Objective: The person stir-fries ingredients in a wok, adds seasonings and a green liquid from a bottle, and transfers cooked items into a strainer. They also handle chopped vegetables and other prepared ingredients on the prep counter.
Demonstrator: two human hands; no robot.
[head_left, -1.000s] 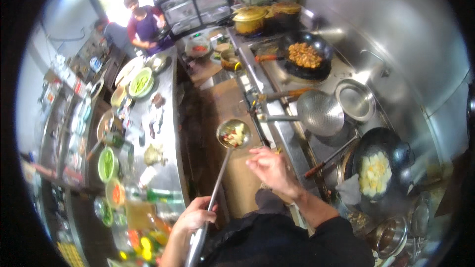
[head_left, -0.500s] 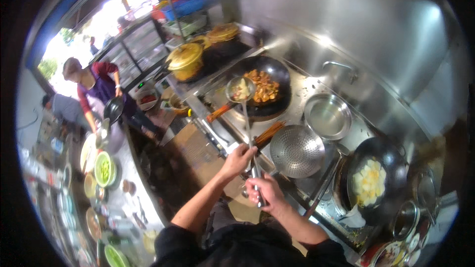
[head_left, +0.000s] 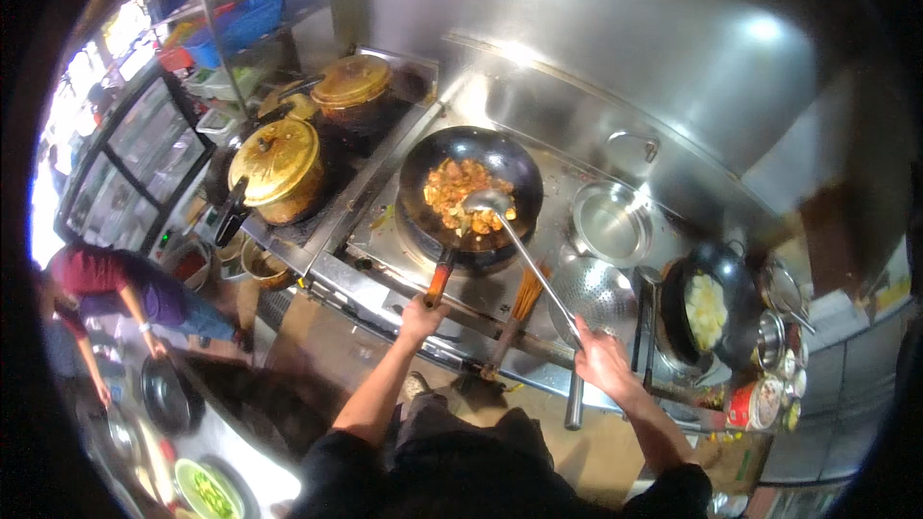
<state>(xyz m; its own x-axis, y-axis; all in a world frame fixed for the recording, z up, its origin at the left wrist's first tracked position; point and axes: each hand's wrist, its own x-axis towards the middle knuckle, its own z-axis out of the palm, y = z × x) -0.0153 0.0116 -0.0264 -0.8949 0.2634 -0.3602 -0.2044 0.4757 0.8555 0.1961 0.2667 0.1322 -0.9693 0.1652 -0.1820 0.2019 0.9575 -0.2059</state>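
Observation:
My left hand [head_left: 420,318] is wrapped round the wooden end of the handle of a black wok [head_left: 520,156], which sits on the stove. Chopped, browned food [head_left: 450,186] in reddish sauce lies in this wok. A long metal ladle [head_left: 531,261] is gripped in my right hand [head_left: 606,359], its dark handle end sticking out below the fist. The ladle's bowl rests turned down on the food, so what is under it is hidden.
Right of the wok stand a steel basin [head_left: 611,221], a perforated strainer [head_left: 594,300], a bamboo brush [head_left: 526,294] and a second wok [head_left: 735,303] with pale pieces. Yellow lidded pots [head_left: 276,165] sit to the left. Another person [head_left: 120,284] holds a black pan [head_left: 168,394].
My left hand has left the ladle and taken hold of the wok's handle. The ladle, earlier carrying pale bits above the wok's edge, has gone down onto the food. My view has shifted.

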